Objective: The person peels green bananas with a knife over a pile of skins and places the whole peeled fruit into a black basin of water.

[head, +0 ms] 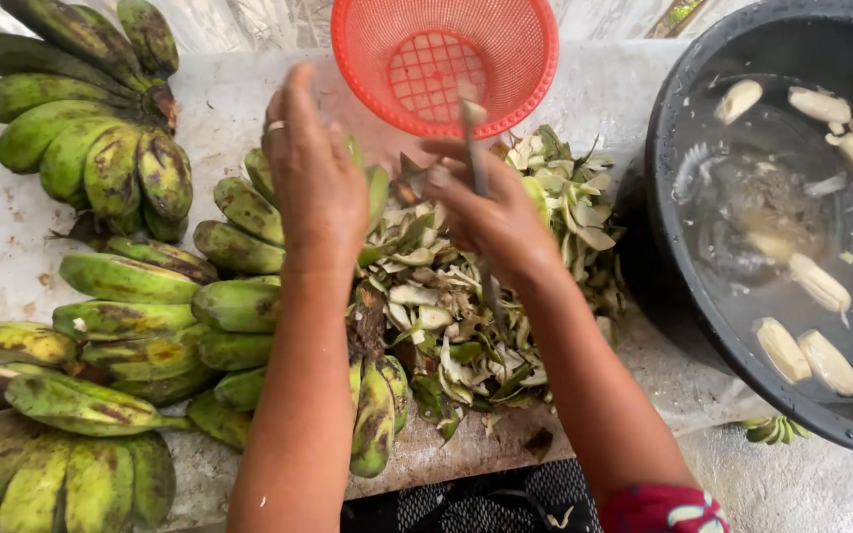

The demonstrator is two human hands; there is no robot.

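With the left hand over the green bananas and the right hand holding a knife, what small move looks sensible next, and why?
Probably close the left hand on one unpeeled green banana beneath it and bring it toward the knife in the right hand. The left hand seems open, peels are piled between, and peeled bananas float in the black tub.

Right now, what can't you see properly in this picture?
- Head view: what the left hand touches; its palm covers the green bananas under it.
- The tool in the right hand: its tip is blurred and the fingers hide the grip.
- The black tub is cut off by the right edge, so the peeled bananas can't all be counted.
- The red basket is cut off at the top.
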